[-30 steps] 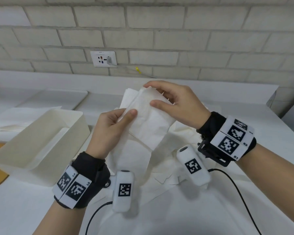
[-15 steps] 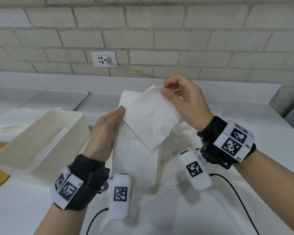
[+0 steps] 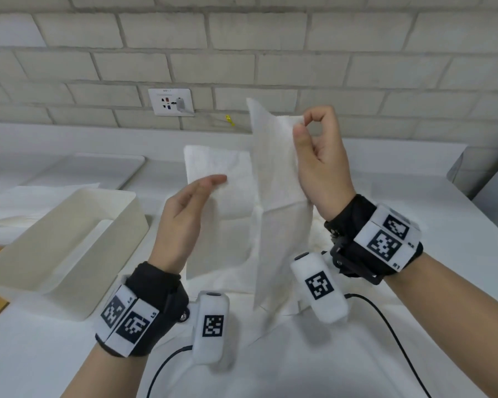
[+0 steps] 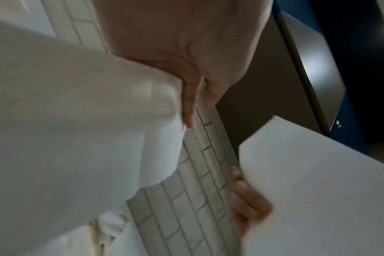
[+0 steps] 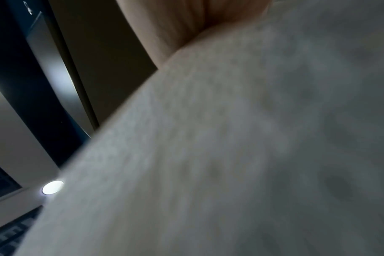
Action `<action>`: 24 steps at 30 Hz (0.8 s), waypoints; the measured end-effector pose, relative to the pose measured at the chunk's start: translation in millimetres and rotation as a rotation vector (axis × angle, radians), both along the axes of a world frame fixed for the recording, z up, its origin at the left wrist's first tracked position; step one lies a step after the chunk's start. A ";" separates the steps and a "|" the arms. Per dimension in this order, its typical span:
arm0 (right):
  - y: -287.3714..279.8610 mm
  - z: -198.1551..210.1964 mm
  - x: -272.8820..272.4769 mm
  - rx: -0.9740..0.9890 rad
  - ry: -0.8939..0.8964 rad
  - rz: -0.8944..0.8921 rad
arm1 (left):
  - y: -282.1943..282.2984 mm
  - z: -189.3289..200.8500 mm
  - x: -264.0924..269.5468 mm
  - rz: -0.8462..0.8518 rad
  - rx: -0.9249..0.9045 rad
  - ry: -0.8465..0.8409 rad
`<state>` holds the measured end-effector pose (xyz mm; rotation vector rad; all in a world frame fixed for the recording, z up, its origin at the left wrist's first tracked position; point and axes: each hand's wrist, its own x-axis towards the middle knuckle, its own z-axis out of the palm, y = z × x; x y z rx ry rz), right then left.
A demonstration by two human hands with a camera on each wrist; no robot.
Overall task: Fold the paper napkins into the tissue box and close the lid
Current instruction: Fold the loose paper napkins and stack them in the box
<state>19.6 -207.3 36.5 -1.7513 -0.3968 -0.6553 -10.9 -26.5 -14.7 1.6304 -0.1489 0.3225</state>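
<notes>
Both hands raised above the white surface (image 3: 414, 326), one napkin between them.

Right hand (image 3: 318, 165): grip is a thumb-and-forefinger pinch on the upper edge of the thin white paper napkin (image 3: 276, 202), remaining fingers curled. Held high, so the sheet hangs full length and its creases show; likely done to open it out flat before refolding to box size.

Left hand (image 3: 184, 214): fingers nearly straight and together, lying against the left panel of the same napkin. The left wrist view shows the sheet (image 4: 77, 121) beside the fingers, but whether the thumb clamps it from behind I cannot tell. Judged role: steadying the loose side while the right hand lifts.

Open cream rectangular plastic tissue box (image 3: 69, 239): on the surface to the left, well apart from the napkin, mouth up, ready to receive. Contents not clear from here.

Flat pale rectangular lid (image 3: 98, 170): lies behind the box, off it, so closing is not yet done.

Counts: held napkin, 1. Loose white napkins (image 3: 270, 305) heaped under the hands, several, overlapping, not countable. Box, 1. Lid, 1.

Right wrist view: blurred paper (image 5: 252, 155) filling the frame.
</notes>
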 end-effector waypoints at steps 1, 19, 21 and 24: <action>2.1 -2.8 1.4 -0.013 0.005 -0.025 | -1.9 2.2 -0.4 -0.016 -0.032 -0.036; 29.2 -32.1 -4.5 -0.159 0.266 0.215 | -11.9 1.5 -4.4 0.089 -0.201 -0.103; 30.7 -30.9 -7.2 -0.119 0.317 0.332 | -11.6 1.7 -2.2 0.061 -0.183 -0.092; 35.2 -30.8 -9.1 -0.103 0.274 0.392 | -8.3 -1.8 1.6 0.022 -0.152 -0.124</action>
